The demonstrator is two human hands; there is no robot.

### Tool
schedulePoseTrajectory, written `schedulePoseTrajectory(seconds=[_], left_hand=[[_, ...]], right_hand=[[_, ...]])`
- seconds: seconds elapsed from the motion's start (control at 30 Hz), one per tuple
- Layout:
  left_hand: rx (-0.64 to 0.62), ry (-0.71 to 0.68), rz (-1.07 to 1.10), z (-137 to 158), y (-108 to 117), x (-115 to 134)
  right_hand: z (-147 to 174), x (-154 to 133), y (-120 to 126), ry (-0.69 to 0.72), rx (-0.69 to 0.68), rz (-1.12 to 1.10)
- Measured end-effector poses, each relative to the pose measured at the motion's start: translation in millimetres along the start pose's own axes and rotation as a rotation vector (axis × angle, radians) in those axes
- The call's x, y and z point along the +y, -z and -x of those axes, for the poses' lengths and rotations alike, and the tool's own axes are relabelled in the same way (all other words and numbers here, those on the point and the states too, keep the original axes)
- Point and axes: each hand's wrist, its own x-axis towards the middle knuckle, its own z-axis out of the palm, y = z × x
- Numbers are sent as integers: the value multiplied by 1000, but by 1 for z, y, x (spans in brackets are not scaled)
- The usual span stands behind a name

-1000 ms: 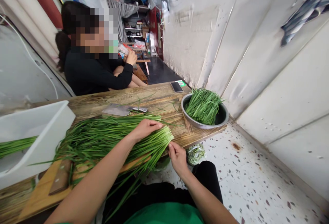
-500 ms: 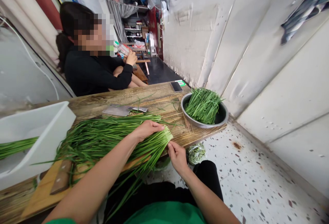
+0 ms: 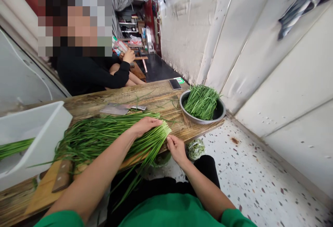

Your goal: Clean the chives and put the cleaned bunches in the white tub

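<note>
A thick bunch of green chives lies across the wooden table, its pale cut ends gathered at the right. Over the stems near those ends, my left hand is closed, thumb pointing right. My right hand pinches at the lower corner of the pale ends, just off the table's near edge. Some long leaves droop over that edge towards my lap. Part of a wooden cutting board shows under the bunch, with a brown wooden handle on it.
Behind the bunch lies a cleaver. A metal basin of chives stands at the table's right end, near a phone. To the left is a white plastic bin. Across the table sits a person in black; a plastic bag rests on the floor.
My view has shifted slightly, so the table and basin appear a little further left and higher. Both hands keep nearly the same hold on the chives.
</note>
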Motion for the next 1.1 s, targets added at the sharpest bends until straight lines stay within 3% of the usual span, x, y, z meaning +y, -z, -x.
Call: schedulePoseTrajectory(seconds=[0.1,0.37,0.57,0.7,0.77,0.9,1.1], left_hand=[[82,-102,-25,5,9,9],[173,-93,-52,9,24,15],[177,-87,-100,7,24,14],[157,-104,-148,12,25,26],[282,-179,-246,23,27,40],[806,-305,-656,65,25,76],[852,-236,-970,125,13,110]], right_hand=[[-7,-10,-1,21,-43,-51],[-12,-25,-8,50,-32,-57],[-14,-27,-9,37,-15,-15],[-22,-42,-9,41,-38,-75],[-32,-58,-9,55,-46,-141],[-58,-100,-19,40,-57,-307],[-67,-168,-55,-6,-170,-564]])
